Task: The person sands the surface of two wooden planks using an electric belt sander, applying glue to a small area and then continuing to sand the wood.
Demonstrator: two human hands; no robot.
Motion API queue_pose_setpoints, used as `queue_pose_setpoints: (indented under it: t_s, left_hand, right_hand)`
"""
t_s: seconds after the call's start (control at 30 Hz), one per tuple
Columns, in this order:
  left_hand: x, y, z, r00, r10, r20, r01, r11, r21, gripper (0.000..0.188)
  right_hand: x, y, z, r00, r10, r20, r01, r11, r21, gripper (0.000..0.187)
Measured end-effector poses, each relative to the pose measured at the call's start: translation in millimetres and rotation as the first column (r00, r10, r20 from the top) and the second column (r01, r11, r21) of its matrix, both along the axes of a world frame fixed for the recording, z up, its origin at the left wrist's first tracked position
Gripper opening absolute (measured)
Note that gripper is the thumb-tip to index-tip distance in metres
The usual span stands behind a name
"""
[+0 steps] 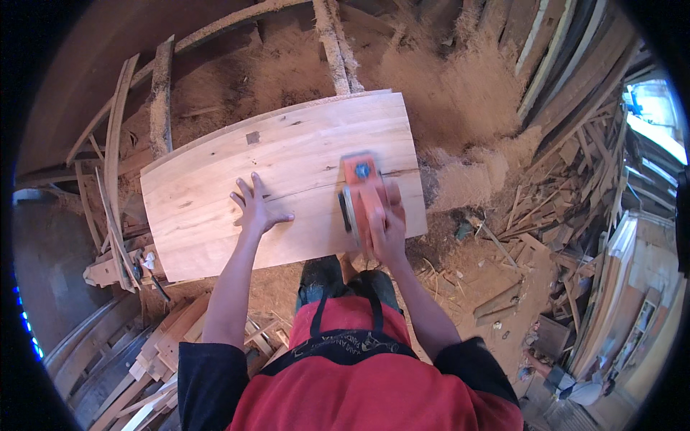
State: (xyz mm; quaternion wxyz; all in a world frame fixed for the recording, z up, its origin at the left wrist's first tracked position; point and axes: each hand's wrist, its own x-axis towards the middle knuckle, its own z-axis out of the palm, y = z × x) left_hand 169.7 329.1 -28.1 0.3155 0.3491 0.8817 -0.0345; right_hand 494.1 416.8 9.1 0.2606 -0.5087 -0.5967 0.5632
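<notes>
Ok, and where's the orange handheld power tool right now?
In the head view, the orange handheld power tool is on the right half of the pale wooden panel, gripped by the right hand, right of the spread left hand.

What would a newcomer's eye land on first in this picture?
The pale wooden panel in the middle, with an orange power tool on its right part, gripped by the right hand. The left hand lies spread on the panel, left of the tool. Beyond the panel is sawdust; scrap wood is heaped at right.
</notes>
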Motion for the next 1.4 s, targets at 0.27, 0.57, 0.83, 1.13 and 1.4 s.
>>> queue_pose_setpoints:
  t_s: [0.27, 0.57, 0.83, 1.13, 1.4]
  left_hand:
    - [5, 17, 3, 1.0, 0.008, 0.016, -0.008, 1.0, -0.023, 0.161]
    - [1, 4, -2, 0.999, 0.038, 0.008, -0.038, 0.999, -0.013, 0.16]
    - [4, 0, 5, 0.999, 0.05, 0.005, -0.05, 0.998, -0.041, 0.162]
    - [3, 11, 0, 1.0, 0.0, 0.003, 0.0, 1.0, -0.024, 0.163]
    - [1, 9, 1, 0.999, 0.032, 0.024, -0.031, 0.999, -0.04, 0.163]
  right_hand:
    - [-133, 175, -7, 1.0, 0.008, 0.01, -0.01, 0.979, 0.204, 0.054]
    - [62, -75, 17, 0.994, -0.061, -0.094, 0.051, 0.993, -0.107, 0.048]
    - [-5, 28, 12, 0.998, -0.058, -0.039, 0.053, 0.991, -0.125, 0.052]
    - [-96, 204, -10, 0.994, -0.093, -0.051, 0.105, 0.924, 0.368, 0.056]
    - [117, -62, 14, 0.994, -0.06, -0.095, 0.048, 0.991, -0.123, 0.048]
